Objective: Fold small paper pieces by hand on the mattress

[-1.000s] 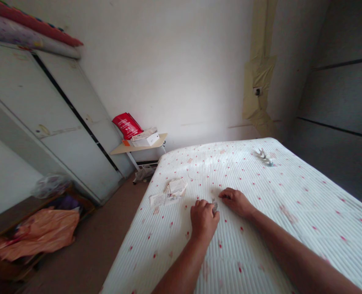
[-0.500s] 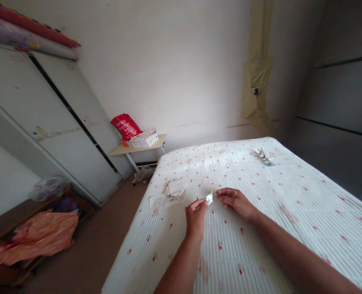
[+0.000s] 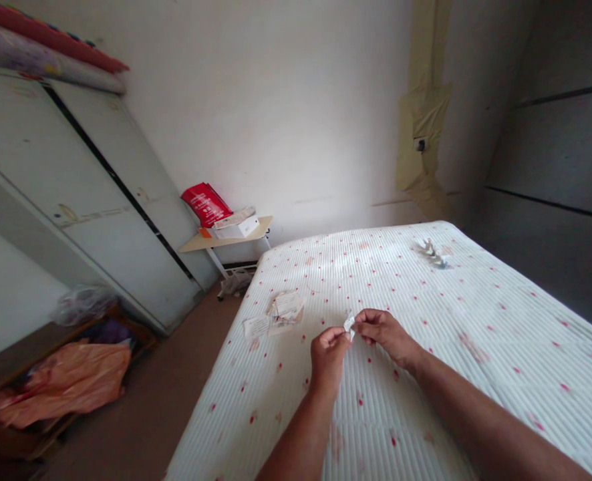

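Observation:
Above the middle of the bed (image 3: 286, 401), my left hand (image 3: 329, 351) pinches a small folded piece of white paper (image 3: 349, 325) between thumb and fingertips. My right hand (image 3: 383, 334) has its thumb and forefinger closed on the paper's right edge, so both hands meet at it. Left of my hands lies a loose pile of printed paper slips (image 3: 286, 306), with one slip (image 3: 256, 327) apart at its side. A row of small folded white papers (image 3: 432, 252) stands on the far right of the bed.
A small table (image 3: 196, 244) behind the bed carries a red bag (image 3: 206, 204) and a white box (image 3: 238, 228). Grey metal cabinets (image 3: 120, 220) stand along the left. An orange plastic bag (image 3: 70, 381) lies low at the left. A socket (image 3: 420, 144) is on the wall.
My right hand has come in to the paper and now grips its edge. My left hand has shifted slightly right with the paper.

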`<state>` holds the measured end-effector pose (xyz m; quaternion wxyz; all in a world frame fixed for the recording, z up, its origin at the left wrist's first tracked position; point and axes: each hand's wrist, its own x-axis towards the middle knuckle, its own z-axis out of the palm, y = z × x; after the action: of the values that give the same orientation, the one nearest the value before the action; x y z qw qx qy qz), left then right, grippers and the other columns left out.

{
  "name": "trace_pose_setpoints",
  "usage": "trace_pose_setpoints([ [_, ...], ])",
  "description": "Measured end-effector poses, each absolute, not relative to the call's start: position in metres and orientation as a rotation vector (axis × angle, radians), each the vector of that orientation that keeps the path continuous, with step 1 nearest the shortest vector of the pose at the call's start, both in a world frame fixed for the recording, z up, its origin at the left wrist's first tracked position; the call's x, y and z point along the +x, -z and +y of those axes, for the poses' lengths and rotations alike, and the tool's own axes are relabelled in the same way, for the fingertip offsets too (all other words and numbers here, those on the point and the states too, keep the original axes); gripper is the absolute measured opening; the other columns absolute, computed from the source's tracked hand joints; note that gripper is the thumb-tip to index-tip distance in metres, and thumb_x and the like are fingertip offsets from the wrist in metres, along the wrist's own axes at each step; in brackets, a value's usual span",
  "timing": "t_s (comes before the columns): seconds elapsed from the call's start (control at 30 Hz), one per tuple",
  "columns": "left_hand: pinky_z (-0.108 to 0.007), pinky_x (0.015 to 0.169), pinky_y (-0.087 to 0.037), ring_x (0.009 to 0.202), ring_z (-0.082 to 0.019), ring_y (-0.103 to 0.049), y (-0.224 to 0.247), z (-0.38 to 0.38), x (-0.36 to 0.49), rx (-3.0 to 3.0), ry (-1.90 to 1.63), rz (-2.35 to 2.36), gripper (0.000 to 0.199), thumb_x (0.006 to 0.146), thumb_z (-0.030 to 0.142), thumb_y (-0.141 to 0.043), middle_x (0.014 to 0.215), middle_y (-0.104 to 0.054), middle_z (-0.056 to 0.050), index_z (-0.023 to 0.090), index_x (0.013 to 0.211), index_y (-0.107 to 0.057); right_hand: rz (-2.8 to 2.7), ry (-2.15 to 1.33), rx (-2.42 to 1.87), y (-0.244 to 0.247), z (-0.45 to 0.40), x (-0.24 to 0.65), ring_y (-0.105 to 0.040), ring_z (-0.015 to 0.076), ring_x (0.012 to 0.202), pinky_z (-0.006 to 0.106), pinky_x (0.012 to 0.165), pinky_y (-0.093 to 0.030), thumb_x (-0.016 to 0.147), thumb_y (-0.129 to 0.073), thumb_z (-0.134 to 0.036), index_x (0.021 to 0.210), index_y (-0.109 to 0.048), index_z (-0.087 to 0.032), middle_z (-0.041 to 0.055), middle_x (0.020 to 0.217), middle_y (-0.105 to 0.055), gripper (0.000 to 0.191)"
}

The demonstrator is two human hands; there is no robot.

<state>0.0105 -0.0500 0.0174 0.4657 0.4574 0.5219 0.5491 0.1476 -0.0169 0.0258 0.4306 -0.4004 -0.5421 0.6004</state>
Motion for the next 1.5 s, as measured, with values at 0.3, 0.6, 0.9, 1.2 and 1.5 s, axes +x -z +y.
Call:
trace_pose_setpoints([
  [0.3, -0.02, 0.055, -0.039, 0.057, -0.011, -0.053, -0.017, -0.049, 0.008, 1.104, -1.377, 1.23, 0.022, 0.061, 0.022, -0.062, 0.062, -0.063, -0.002, 0.011, 0.079, -0.067, -1.481, -1.489, -1.04, -0.024, -0.02, 0.148, -0.034, 0.0057, 0.044, 0.021, 0.045, -0.025, 0.068, -0.062, -0.039, 0.064, -0.053, -0.016, -0.0068, 0.048, -0.042, 0.025],
  [0.6, -0.02, 0.051, -0.039, 0.054, -0.01, -0.053, -0.014, -0.048, 0.003, 0.962, -1.464, 1.267, 0.024, 0.061, 0.023, -0.064, 0.064, -0.064, -0.003, 0.01, 0.081, -0.067, -1.577, -1.236, -0.951, -0.011, -0.025, 0.147, -0.042, 0.008, 0.052, 0.021, 0.048, -0.033, 0.073, -0.06, -0.035, 0.079, -0.048, -0.019, -0.0051, 0.062, -0.047, 0.021],
  [0.9, -0.02, 0.057, -0.043, 0.061, -0.011, -0.056, -0.015, -0.051, 0.004, 0.966, -1.468, 1.171, 0.023, 0.062, 0.02, -0.064, 0.069, -0.065, -0.003, 0.012, 0.083, -0.067, -1.742, -0.856, -1.118, -0.023, -0.039, 0.136, -0.047, 0.0105, 0.056, 0.021, 0.052, -0.038, 0.075, -0.058, -0.032, 0.083, -0.051, -0.019, -0.0029, 0.063, -0.052, 0.017],
  [1.2, -0.022, 0.058, -0.045, 0.064, -0.013, -0.059, -0.009, -0.049, 0.002, 0.938, -1.47, 1.14, 0.028, 0.066, 0.027, -0.064, 0.075, -0.067, -0.006, 0.012, 0.09, -0.066, -1.811, -0.758, -1.101, -0.016, -0.037, 0.138, -0.054, 0.0119, 0.061, 0.022, 0.057, -0.044, 0.076, -0.054, -0.026, 0.09, -0.056, -0.019, -0.0005, 0.07, -0.058, 0.016],
  [1.5, -0.021, 0.057, -0.044, 0.061, -0.012, -0.058, -0.011, -0.049, 0.002, 0.95, -1.468, 1.149, 0.028, 0.066, 0.029, -0.064, 0.071, -0.066, -0.005, 0.012, 0.088, -0.066, -1.828, -0.738, -1.113, -0.016, -0.036, 0.138, -0.057, 0.0141, 0.064, 0.025, 0.061, -0.045, 0.075, -0.052, -0.02, 0.092, -0.059, -0.02, 0.0011, 0.072, -0.061, 0.018],
])
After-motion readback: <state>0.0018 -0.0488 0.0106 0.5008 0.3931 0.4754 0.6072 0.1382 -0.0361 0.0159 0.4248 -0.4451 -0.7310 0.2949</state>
